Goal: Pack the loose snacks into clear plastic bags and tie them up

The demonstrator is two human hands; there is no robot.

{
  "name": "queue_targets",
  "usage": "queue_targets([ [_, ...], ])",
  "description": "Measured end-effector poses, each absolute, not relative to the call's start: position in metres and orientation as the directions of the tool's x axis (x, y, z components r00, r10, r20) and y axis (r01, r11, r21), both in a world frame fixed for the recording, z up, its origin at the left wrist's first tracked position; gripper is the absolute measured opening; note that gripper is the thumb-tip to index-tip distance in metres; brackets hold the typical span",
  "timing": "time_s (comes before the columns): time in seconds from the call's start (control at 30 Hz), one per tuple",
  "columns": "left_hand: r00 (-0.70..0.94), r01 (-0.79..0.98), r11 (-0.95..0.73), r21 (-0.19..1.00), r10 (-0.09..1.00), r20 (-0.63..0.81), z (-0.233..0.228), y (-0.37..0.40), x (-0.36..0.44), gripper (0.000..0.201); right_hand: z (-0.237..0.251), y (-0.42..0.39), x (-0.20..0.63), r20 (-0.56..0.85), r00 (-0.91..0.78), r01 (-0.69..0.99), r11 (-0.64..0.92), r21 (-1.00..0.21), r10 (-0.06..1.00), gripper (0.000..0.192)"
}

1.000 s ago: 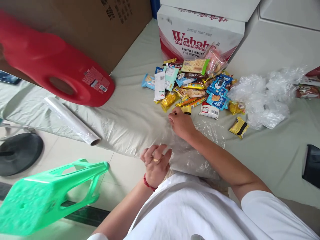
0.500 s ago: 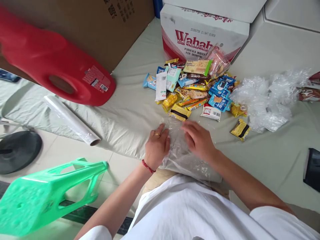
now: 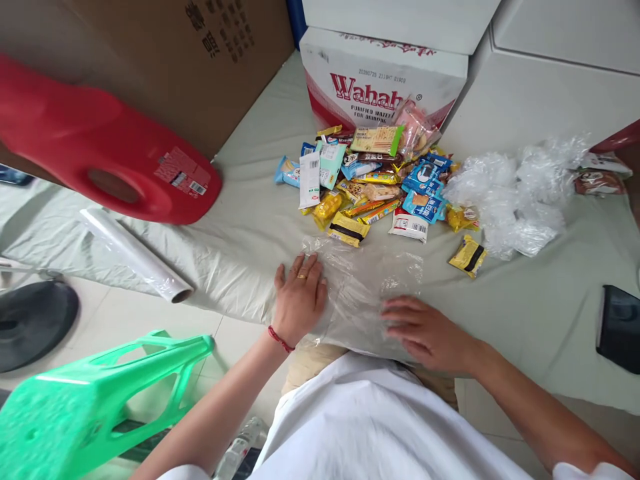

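Observation:
A sheet of clear plastic film (image 3: 357, 293) lies spread on the pale green cloth in front of me. My left hand (image 3: 301, 293) rests flat on the film's left side, fingers apart. On its right side is my right hand (image 3: 427, 333), fingers stretched out over the film and holding nothing. Just beyond the film is a heap of wrapped snacks (image 3: 373, 187), with a yellow packet (image 3: 349, 229) close to its far edge. Another yellow packet (image 3: 467, 255) lies apart at the right, beside crumpled clear plastic (image 3: 520, 200).
A roll of cling film (image 3: 135, 255) lies at the left below a red jug (image 3: 115, 153). The Wahaha carton (image 3: 325, 77) stands behind the snacks. A black phone-like object (image 3: 619, 327) lies far right. On the floor are a green stool (image 3: 65, 407) and a clear bottle (image 3: 240, 447).
My right hand has moved down and to the right across the film, its fingers now straightened. The film lies flatter and wider. My left hand has spread its fingers at the left side.

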State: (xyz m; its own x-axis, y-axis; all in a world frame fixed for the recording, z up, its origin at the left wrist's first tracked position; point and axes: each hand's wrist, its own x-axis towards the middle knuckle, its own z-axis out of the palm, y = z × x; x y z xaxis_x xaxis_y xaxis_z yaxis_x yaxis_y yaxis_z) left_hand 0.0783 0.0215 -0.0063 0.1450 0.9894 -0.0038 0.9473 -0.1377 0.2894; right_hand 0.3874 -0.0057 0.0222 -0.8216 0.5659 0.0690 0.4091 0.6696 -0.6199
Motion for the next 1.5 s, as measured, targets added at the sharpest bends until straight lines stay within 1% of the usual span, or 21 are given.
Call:
queue_targets([
  [0.07,0.166,0.956,-0.159,0.245,0.986,-0.006,-0.007,0.02,0.083,0.052,0.023,0.003,0.398,0.1,-0.733,0.498,0.631,-0.595,0.673,0.039],
  [0.1,0.17,0.96,-0.164,0.228,0.985,-0.009,-0.008,0.021,0.084,0.054,0.022,0.007,0.403,0.097,-0.7,0.547,0.618,-0.564,0.708,0.041],
  [0.27,0.194,0.965,-0.184,0.185,0.98,-0.035,-0.007,0.026,0.078,0.056,0.024,0.054,0.401,0.043,-0.615,0.7,0.57,-0.431,0.787,0.034],
  [0.33,0.2,0.965,-0.191,0.18,0.979,-0.033,-0.008,0.027,0.076,0.057,0.031,0.089,0.385,0.037,-0.555,0.784,0.537,-0.311,0.831,0.038],
  [0.4,0.201,0.964,-0.193,0.184,0.979,-0.023,-0.01,0.025,0.075,0.058,0.036,0.128,0.365,0.007,-0.53,0.835,0.523,-0.17,0.848,0.045],
  [0.47,0.206,0.96,-0.2,0.197,0.978,-0.011,-0.013,0.022,0.075,0.058,0.039,0.161,0.346,-0.068,-0.509,0.861,0.507,-0.05,0.858,0.047],
  [0.53,0.209,0.955,-0.205,0.215,0.978,0.006,-0.015,0.02,0.074,0.057,0.04,0.182,0.335,-0.133,-0.49,0.867,0.497,0.027,0.862,0.044],
  [0.6,0.205,0.95,-0.205,0.235,0.978,0.024,-0.016,0.019,0.073,0.057,0.042,0.192,0.333,-0.146,-0.48,0.869,0.491,0.054,0.865,0.04],
  [0.73,0.208,0.941,-0.21,0.266,0.978,0.034,-0.015,0.02,0.071,0.056,0.045,0.198,0.333,-0.102,-0.493,0.866,0.499,0.04,0.864,0.039],
  [0.87,0.205,0.942,-0.21,0.263,0.978,0.044,-0.015,0.02,0.071,0.057,0.041,0.202,0.316,-0.147,-0.557,0.816,0.571,0.084,0.817,0.045],
  [0.97,0.215,0.94,-0.221,0.261,0.975,0.055,-0.016,0.02,0.071,0.056,0.036,0.203,0.3,-0.137,-0.491,0.854,0.507,0.118,0.86,0.045],
  [1.03,0.217,0.939,-0.225,0.26,0.974,0.057,-0.016,0.02,0.071,0.056,0.035,0.201,0.295,-0.112,-0.444,0.883,0.455,0.116,0.889,0.041],
  [1.2,0.199,0.94,-0.206,0.274,0.979,0.054,-0.016,0.018,0.075,0.057,0.05,0.187,0.319,-0.045,-0.458,0.884,0.461,0.079,0.888,0.031],
  [1.3,0.181,0.939,-0.186,0.29,0.982,0.046,-0.016,0.017,0.078,0.058,0.07,0.162,0.352,0.07,-0.396,0.918,0.397,0.004,0.916,0.028],
  [1.37,0.17,0.937,-0.175,0.301,0.985,0.041,-0.016,0.016,0.08,0.058,0.083,0.135,0.366,0.141,-0.371,0.919,0.385,-0.084,0.918,0.029],
  [1.43,0.162,0.936,-0.164,0.311,0.986,0.034,-0.016,0.015,0.083,0.058,0.09,0.101,0.365,0.135,-0.422,0.875,0.441,-0.2,0.897,0.027],
  [1.5,0.156,0.936,-0.156,0.314,0.987,0.024,-0.015,0.013,0.086,0.059,0.086,0.069,0.348,0.05,-0.491,0.823,0.482,-0.299,0.87,0.024],
])
